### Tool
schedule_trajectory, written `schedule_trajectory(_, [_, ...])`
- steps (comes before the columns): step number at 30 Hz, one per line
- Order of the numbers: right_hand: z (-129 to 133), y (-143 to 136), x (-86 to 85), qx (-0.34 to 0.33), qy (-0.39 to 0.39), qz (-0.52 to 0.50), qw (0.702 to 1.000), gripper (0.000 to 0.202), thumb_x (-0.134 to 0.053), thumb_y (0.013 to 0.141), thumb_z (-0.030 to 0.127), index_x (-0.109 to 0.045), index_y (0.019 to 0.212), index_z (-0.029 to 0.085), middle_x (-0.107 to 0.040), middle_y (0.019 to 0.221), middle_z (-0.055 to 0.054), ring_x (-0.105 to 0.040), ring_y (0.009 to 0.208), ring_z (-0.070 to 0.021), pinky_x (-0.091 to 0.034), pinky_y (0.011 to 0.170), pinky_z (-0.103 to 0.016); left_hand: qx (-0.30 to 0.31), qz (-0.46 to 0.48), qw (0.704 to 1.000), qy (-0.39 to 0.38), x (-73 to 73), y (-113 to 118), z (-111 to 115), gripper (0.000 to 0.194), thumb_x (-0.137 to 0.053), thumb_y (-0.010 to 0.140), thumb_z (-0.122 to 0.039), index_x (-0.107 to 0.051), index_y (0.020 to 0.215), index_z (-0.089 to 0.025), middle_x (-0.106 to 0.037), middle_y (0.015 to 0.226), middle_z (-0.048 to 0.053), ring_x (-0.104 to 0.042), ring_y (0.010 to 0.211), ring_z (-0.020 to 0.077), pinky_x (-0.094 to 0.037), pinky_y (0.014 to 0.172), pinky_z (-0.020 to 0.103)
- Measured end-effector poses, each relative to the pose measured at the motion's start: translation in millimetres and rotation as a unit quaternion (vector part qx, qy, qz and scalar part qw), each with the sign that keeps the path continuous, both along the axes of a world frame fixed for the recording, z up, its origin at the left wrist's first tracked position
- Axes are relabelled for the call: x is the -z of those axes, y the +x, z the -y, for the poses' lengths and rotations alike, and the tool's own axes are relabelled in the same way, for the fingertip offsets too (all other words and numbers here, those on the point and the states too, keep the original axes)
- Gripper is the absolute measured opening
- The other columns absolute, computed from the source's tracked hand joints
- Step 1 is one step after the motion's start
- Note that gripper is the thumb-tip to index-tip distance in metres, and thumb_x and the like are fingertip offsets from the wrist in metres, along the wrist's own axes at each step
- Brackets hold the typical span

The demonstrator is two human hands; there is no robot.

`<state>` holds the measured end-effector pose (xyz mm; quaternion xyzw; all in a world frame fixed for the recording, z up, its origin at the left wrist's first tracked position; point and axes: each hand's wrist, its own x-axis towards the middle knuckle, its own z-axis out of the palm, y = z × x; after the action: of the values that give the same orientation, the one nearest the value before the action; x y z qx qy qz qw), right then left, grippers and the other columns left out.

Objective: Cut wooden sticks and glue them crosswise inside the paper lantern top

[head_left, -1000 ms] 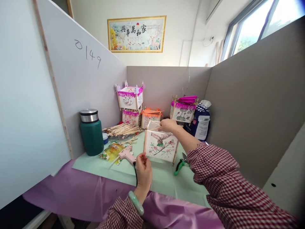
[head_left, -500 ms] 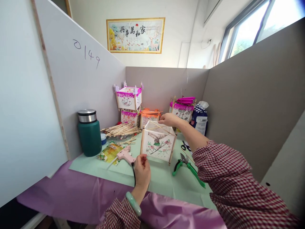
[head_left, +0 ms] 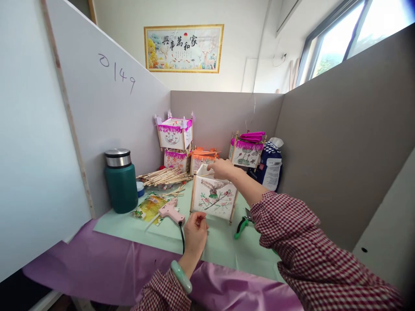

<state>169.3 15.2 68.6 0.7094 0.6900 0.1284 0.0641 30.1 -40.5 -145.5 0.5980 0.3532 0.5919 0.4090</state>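
A square paper lantern with thin wooden corner sticks stands on the table, its front panel painted with a bird and a blossoming branch. My right hand is over the lantern's open top, fingers curled down at the inside of the rim; whatever they hold is hidden. In front of the lower front edge, my left hand is closed in a pinch, and what lies between its fingertips is too small to name. To its left lies a pink hot glue gun. Green-handled pruning shears are partly covered by my right sleeve.
A green thermos stands at the left, near a pile of thin sticks. Finished-looking lanterns are stacked at the back, with another lantern and a tissue pack at back right. Grey partitions enclose the table.
My right hand has moved slightly left and down over the lantern's top, its sleeve now covering more of the shears and the scissors. My left hand has shifted a little right.
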Motion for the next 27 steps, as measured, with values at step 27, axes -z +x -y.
schedule_trajectory(27, [122.8,68.6,101.7,-0.013,0.511,-0.474,0.717,0.039,-0.045,0.089,0.047,-0.066,0.098,0.015,-0.068,0.089,-0.009,-0.061,0.077,-0.021,-0.048,0.07,-0.033,-0.129,-0.107,0.979,0.118,-103.2,-25.4,-44.3,0.031,-0.059,0.078,-0.032,-0.062,0.103,-0.015,-0.063,0.102,0.011,-0.06,0.077,0.018,-0.05,0.07,0.03])
